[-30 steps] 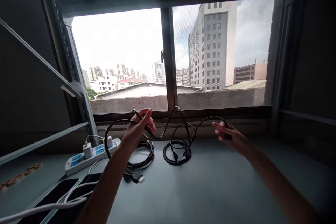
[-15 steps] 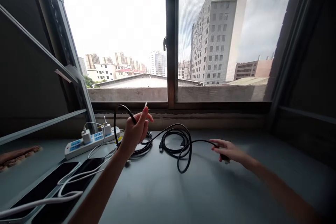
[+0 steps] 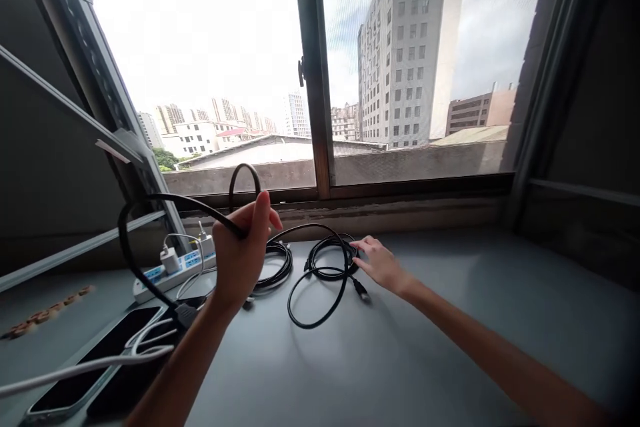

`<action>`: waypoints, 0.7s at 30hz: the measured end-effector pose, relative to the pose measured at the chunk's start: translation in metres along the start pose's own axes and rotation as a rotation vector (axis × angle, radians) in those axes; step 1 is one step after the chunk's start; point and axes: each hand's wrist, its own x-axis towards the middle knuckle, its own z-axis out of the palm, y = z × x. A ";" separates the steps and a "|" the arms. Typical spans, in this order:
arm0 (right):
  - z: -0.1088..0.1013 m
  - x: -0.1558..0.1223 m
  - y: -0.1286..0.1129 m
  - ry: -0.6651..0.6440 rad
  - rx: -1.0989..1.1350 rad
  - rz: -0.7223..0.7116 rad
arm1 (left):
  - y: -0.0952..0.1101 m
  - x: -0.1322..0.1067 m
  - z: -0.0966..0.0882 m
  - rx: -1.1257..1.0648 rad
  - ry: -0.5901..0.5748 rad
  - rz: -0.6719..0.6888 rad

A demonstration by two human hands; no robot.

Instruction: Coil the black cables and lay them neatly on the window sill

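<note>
Daylight comes through a dark-framed, two-pane sliding window [image 3: 313, 80] onto a smooth blue-grey tabletop [image 3: 375, 360], where a round coil of thin black cable [image 3: 311, 255] lies flat. Raised above the surface, the left hand [image 3: 243, 253] is closed around a thick, glossy black cable [image 3: 185, 201], thumb uppermost; this cable bows out leftward to a dark grey plug [image 3: 186, 315] beside the wrist, and on the other side appears to run rightward over the coil into a wide black loop [image 3: 315, 327] in front of it. Placement hinges on the coil: it sits immediately left of the right hand [image 3: 383, 263], farther from the left one. Being round, it shows no long axis, though a black connector [image 3: 361, 289] beside it points toward the near right. Palm down and low, the right hand angles inward, thumb and fingers parted with nothing evidently gripped; whether the fingertips touch the coil cannot be told.
</note>
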 end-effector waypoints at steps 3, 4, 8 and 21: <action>0.010 0.011 -0.022 -0.074 -0.105 -0.061 | -0.001 -0.008 0.004 0.005 -0.075 -0.061; 0.013 0.014 -0.026 -0.109 -0.135 -0.063 | -0.001 -0.011 0.005 0.001 -0.105 -0.086; 0.019 0.025 -0.028 -0.246 -0.212 -0.041 | -0.009 -0.028 0.006 0.023 -0.269 -0.214; 0.027 0.035 -0.028 0.098 0.222 -0.017 | -0.059 -0.099 0.011 0.315 -0.943 -0.590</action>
